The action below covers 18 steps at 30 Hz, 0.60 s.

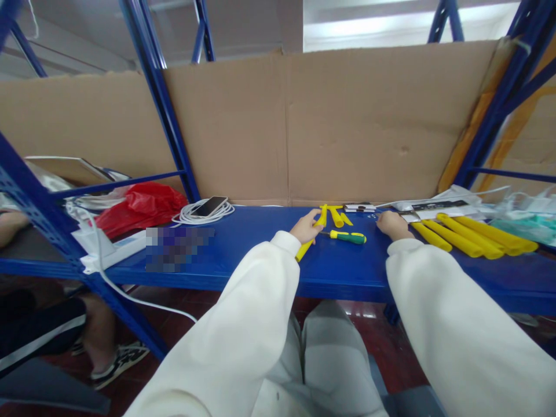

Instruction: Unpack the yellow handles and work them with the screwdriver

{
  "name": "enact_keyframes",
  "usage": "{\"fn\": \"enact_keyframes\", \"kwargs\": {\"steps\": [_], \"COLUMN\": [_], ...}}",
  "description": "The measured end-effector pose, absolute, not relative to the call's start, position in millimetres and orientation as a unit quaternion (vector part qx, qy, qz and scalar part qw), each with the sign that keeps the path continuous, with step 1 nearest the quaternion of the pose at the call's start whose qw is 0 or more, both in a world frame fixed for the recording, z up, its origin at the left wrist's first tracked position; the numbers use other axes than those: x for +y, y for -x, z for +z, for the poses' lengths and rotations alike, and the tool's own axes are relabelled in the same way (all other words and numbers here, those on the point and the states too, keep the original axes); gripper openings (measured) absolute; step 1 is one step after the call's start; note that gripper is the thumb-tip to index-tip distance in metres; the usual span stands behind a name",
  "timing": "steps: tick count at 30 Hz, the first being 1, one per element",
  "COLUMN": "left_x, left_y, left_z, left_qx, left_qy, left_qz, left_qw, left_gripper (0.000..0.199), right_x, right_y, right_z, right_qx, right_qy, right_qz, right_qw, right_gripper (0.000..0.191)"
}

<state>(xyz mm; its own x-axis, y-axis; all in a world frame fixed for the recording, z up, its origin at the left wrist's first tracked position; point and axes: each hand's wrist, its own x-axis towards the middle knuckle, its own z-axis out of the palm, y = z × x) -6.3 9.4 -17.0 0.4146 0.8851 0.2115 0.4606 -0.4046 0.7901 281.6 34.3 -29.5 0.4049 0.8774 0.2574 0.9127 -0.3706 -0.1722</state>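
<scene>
My left hand (306, 227) is closed round a yellow part (304, 249) whose ends stick out above and below the fingers. Just right of it, more yellow pieces (336, 216) lie on the blue table, with a green and yellow screwdriver (348, 237) in front of them. My right hand (393, 225) rests at the table with its fingers curled, near some tiny pale bits (372, 216); what it holds, if anything, is hidden. Several long yellow tubes (467, 236) lie side by side to the right of that hand.
A black phone (211, 206) lies on a coiled white cable (186, 215). Left of them are a red bag (141, 207) and a white power strip (113, 250). Cardboard (347, 127) stands behind the table (252, 243). Blue posts flank it. A person's leg (99, 327) shows at left.
</scene>
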Motion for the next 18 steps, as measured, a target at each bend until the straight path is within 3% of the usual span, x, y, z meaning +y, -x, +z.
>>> {"fn": "enact_keyframes", "kwargs": {"steps": [18], "left_x": [6.1], "left_y": [4.4], "left_z": [-16.9], "left_qx": [0.411], "left_qy": [-0.783], "left_qz": [0.330], "left_qw": [0.330], "left_gripper": [0.051], "right_x": [57.6], "right_y": [-299.4], "right_z": [-32.0], "right_qx": [-0.558], "right_qy": [0.800], "right_qz": [-0.082], "right_qw": [0.204], "right_gripper": [0.021]}}
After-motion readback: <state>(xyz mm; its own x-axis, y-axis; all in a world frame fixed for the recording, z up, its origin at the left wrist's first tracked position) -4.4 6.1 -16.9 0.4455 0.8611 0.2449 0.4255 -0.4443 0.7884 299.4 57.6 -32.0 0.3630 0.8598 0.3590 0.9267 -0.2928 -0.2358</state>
